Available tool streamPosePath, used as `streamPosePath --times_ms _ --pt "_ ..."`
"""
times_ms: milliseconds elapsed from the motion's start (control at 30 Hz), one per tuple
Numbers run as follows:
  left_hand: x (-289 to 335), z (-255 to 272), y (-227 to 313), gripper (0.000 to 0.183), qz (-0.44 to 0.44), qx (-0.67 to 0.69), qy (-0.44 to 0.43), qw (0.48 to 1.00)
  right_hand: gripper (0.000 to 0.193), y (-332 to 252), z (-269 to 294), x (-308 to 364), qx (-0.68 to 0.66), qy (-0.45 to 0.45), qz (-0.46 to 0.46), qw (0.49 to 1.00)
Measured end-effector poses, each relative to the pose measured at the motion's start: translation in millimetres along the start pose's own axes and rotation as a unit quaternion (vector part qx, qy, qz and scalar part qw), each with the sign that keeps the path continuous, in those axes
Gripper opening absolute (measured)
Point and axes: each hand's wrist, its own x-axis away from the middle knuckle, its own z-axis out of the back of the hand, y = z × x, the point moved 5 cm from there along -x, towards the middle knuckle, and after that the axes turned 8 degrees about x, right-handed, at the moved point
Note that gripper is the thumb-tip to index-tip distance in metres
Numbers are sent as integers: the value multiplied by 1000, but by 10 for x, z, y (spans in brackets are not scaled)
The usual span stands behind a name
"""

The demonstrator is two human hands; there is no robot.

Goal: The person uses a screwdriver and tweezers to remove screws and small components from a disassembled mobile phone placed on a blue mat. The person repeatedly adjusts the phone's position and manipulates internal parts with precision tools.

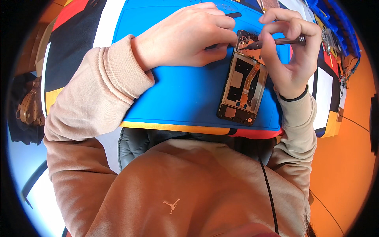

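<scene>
Phone [241,81] on mat [177,94], screwdriver [287,40] over phone, bins [349,29] far right

The person wears a soft tan sweatshirt [213,177] that looks browner in the shade. Its long sleeves [75,102] are baggy and full of folds. Bumpy stitches [107,75] run beside the wide left cuff [128,65]. A small pale jumping figure [172,205] marks the front. A thin black band [293,98] shows by the right cuff [304,106]. A black cord [269,193] hangs down.

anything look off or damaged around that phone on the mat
Nothing looks spilled or plainly damaged. The phone stands out: its insides are bare, and it lies askew to the near edge of the blue mat. The right hand holds a slim tool at the phone's far end. Finer damage I can't tell.
</scene>
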Motion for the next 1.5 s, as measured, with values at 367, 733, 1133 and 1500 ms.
streamPosePath --times_ms 367,733,1133,1500 --pt "10 -10 -25 29 18 13 -10 1000 36 18 11 39 -69 -5 -3 998" --pt "4 0 -26 16 13 7 -4 1000 35 68 44 65 -63 32 -11 997" --pt "-2 -7 -37 18 10 12 -14 1000 33 147 38 64 -126 38 -20 991" --pt "0 -14 -26 23 5 11 -12 1000 32 138 3 78 -122 31 -32 992"
